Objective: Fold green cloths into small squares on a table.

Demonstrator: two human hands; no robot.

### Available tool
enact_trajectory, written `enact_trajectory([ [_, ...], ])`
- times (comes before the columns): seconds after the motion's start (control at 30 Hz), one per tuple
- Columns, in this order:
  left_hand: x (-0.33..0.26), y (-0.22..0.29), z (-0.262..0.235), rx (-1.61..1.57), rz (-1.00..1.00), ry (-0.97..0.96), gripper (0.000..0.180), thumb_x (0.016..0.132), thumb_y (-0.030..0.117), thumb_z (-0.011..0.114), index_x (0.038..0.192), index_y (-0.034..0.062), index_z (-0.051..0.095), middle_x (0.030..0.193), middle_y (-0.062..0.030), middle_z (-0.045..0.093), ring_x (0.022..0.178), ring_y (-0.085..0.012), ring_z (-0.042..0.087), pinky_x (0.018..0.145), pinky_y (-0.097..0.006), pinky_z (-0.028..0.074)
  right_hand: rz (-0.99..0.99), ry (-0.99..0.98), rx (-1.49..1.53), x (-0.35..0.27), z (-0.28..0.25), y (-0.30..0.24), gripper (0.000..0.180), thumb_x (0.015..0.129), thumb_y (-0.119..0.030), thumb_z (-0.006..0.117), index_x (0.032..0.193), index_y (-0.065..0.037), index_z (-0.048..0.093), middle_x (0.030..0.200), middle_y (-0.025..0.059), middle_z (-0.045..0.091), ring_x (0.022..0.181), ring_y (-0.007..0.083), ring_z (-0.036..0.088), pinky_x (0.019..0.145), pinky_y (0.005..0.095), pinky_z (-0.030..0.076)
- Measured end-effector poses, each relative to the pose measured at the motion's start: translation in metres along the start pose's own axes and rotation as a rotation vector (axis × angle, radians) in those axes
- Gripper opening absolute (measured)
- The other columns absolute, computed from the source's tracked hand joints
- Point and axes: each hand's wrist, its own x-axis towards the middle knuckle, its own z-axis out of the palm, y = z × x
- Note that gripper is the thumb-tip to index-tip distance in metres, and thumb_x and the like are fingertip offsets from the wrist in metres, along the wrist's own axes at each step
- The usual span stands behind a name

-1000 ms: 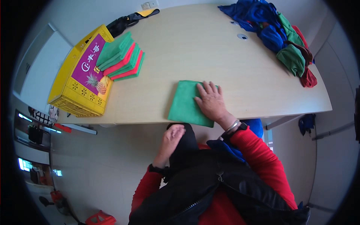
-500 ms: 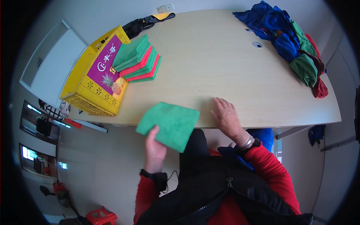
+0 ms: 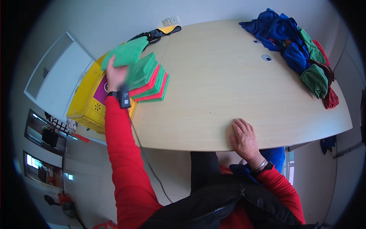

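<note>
My left hand (image 3: 116, 75) grips a folded green cloth (image 3: 127, 52) by its edge. It holds the cloth over the far end of a leaning stack of folded green and red cloths (image 3: 148, 87), beside the yellow crate. My fingers on the cloth's underside are hidden. My right hand (image 3: 246, 140) lies flat on the tabletop near the front edge, its fingers stretched out and holding nothing.
The yellow crate (image 3: 81, 97) stands on the table's left side. A black strap (image 3: 162, 33) lies behind it. Crumpled blue, green and red cloths (image 3: 276, 32) are heaped at the far right of the pale wooden table (image 3: 202, 80).
My left hand has carried the green cloth from the table's front edge up and left to the stack. My right hand stays on the table; the view has shifted slightly.
</note>
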Motion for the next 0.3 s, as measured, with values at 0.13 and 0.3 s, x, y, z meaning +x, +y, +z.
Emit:
enact_trajectory([
  [0.13,0.006,-0.027,-0.070,0.001,-0.162,0.210,0.034,0.096,0.019,0.064,0.125,0.0018,0.057,0.126,-0.0123,0.063,0.120,-0.0284,0.059,0.103,-0.046,0.050,0.006,-0.011,0.017,-0.008,0.002,-0.006,0.049,0.086,-0.019,0.063,0.130,0.002,0.055,0.138,0.0197,0.053,0.134,0.0369,0.046,0.113,0.0487,0.034],
  [0.3,0.013,-0.023,-0.070,0.098,-0.219,0.193,0.033,0.097,0.018,0.063,0.126,0.0025,0.057,0.126,-0.0129,0.064,0.120,-0.0296,0.060,0.106,-0.047,0.048,0.024,-0.025,0.000,-0.006,0.000,-0.005,0.051,0.085,-0.020,0.064,0.130,0.002,0.055,0.139,0.0201,0.053,0.134,0.0371,0.046,0.113,0.0487,0.034],
])
